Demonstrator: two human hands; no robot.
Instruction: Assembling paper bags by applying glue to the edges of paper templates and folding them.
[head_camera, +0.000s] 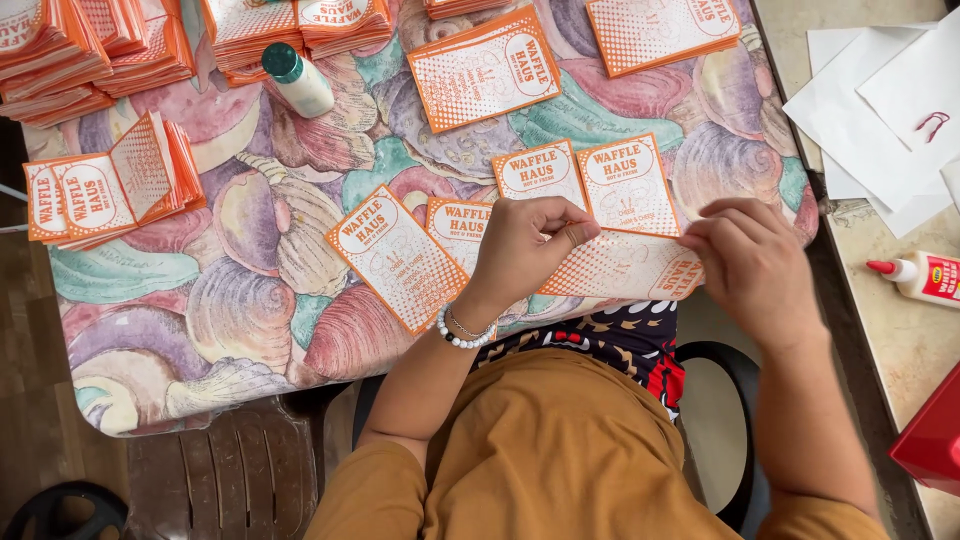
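My left hand (525, 245) and my right hand (752, 262) both press on a flat orange and white printed paper piece (628, 262) at the near edge of the table. The left hand's fingers pinch its fold near the middle. The right hand's fingertips hold its right side. Two upright flaps of the same piece (588, 180) stand just beyond my hands. Another orange and white paper piece (395, 255) lies flat to the left of my left wrist, which wears a white bead bracelet.
Stacks of the same orange paper pieces (100, 45) fill the table's far side. A white bottle with a green cap (297, 80) lies among them. The tablecloth (250, 300) has a shell pattern. White sheets (880, 100) and a red-capped glue bottle (925, 277) sit at right.
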